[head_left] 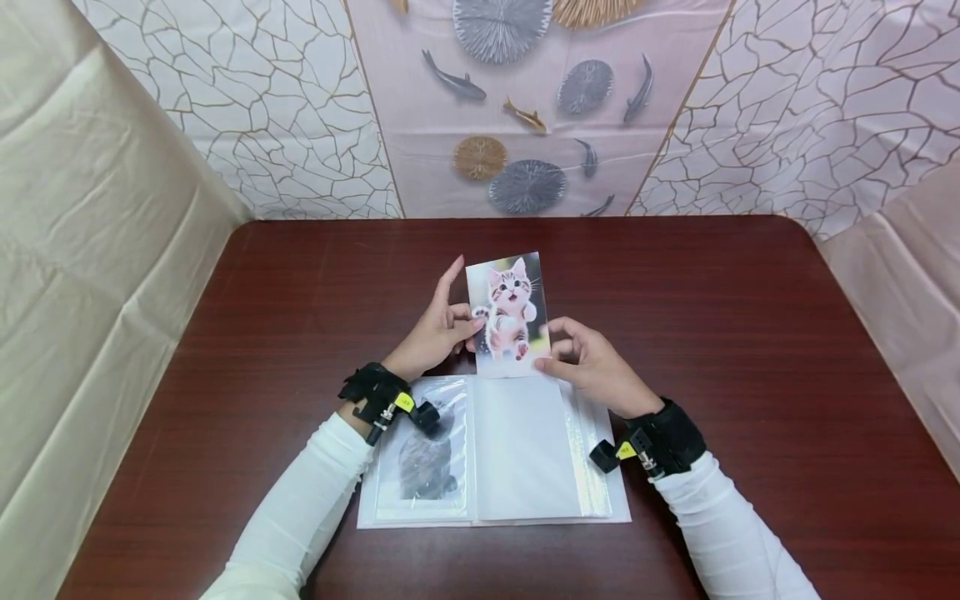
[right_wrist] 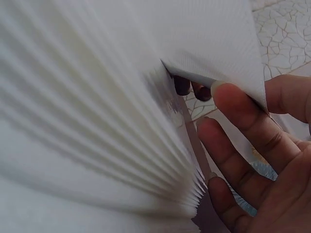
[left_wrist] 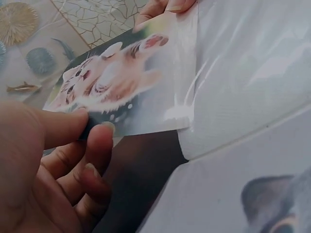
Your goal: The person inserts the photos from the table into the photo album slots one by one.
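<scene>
My left hand (head_left: 444,329) pinches the left edge of a glossy kitten photo (head_left: 512,312), with the index finger pointing up beside it. In the left wrist view the photo's lower edge lies at the top of a clear sleeve (left_wrist: 243,63). My right hand (head_left: 600,367) pinches the top edge of the white album page (head_left: 525,450) at the photo's lower right corner. Thumb and index finger grip that page edge in the right wrist view, the other fingers loosely bent. The album lies spread below, a grey cat picture (head_left: 427,462) on its left page.
The album lies on a dark red-brown table (head_left: 750,350). Fanned album leaves (right_wrist: 121,136) fill much of the right wrist view. Behind the table hangs a patterned cloth (head_left: 517,108), with a cream drape (head_left: 97,275) at the left. Cameras are strapped to both wrists.
</scene>
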A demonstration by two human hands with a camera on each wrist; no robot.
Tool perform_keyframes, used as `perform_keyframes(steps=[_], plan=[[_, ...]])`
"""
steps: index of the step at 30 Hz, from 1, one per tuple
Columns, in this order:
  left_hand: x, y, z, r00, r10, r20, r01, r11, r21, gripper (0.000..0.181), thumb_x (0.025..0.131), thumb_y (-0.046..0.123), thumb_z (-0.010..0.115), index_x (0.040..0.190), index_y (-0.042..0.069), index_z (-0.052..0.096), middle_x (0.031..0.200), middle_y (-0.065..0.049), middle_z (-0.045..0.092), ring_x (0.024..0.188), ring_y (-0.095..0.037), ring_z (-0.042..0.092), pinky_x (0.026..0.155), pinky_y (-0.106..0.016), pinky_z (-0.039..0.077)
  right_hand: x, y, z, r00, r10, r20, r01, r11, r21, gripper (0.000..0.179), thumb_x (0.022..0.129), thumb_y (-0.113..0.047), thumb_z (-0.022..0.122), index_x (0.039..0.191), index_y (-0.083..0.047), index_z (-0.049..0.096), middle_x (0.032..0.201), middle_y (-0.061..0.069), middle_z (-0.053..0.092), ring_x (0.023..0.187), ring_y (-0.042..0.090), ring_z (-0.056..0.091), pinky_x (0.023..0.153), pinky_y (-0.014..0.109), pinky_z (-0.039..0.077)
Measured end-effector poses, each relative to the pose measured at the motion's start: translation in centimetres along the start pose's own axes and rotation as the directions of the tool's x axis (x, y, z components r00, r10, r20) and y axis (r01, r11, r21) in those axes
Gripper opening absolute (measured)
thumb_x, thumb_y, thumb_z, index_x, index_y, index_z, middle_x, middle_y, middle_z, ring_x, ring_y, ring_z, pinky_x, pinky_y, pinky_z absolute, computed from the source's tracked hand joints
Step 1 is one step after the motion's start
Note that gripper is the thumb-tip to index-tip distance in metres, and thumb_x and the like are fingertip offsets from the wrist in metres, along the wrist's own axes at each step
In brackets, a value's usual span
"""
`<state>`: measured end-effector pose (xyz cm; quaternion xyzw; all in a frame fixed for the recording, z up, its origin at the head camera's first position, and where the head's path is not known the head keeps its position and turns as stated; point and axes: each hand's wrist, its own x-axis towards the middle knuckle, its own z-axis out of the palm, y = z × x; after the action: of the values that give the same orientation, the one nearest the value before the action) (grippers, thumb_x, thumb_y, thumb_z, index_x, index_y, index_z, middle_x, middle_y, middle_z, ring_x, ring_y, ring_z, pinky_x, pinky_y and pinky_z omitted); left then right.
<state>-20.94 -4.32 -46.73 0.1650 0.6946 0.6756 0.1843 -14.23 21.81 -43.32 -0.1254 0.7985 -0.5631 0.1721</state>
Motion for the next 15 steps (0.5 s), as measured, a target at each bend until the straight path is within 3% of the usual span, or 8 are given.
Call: perform_keyframes(steps=[3, 9, 15], plan=[[0.05, -0.08, -0.13, 1.000, 0.022, 0.003, -0.022, 1.000, 0.005, 0.092, 0.101, 0.002, 0.058, 0.155, 0.055, 0.006, 0.074, -0.008, 0.056, 0.060, -0.017, 0.058, 0.053, -0.027, 0.043, 0.02, 0.18, 0.00, 1.000, -0.006, 0.012, 0.005, 1.000, 0.009, 0.041, 0.096, -0.004, 0.068, 0.130, 0.002, 0.047, 0.079, 0.006, 0.064, 0.068, 0.009, 0.045, 0.069, 0.026, 0.035], [-0.04, -0.06, -0.33, 0.999, 0.026, 0.023, -0.026, 1.000, 0.010, 0.089, 0.100, 0.001, 0.059, 0.158, 0.046, 0.010, 0.072, -0.008, 0.055, 0.059, -0.020, 0.060, 0.055, -0.029, 0.047, -0.06, 0.32, 0.01, 1.000, -0.011, 0.026, 0.011, 1.000, 0.012, 0.039, 0.096, -0.004, 0.067, 0.131, -0.001, 0.049, 0.077, 0.002, 0.063, 0.066, 0.009, 0.042, 0.068, 0.026, 0.034], [-0.05, 0.15, -0.57, 0.999, 0.048, 0.025, -0.049, 0.998, 0.025, 0.092, 0.098, -0.002, 0.062, 0.161, 0.036, 0.007, 0.074, -0.009, 0.057, 0.059, -0.020, 0.063, 0.056, -0.030, 0.049, -0.02, 0.35, 0.00, 0.999, -0.017, 0.037, 0.016, 1.000, 0.023, 0.037, 0.097, -0.004, 0.066, 0.131, -0.002, 0.050, 0.081, 0.006, 0.066, 0.066, 0.009, 0.042, 0.067, 0.025, 0.034]])
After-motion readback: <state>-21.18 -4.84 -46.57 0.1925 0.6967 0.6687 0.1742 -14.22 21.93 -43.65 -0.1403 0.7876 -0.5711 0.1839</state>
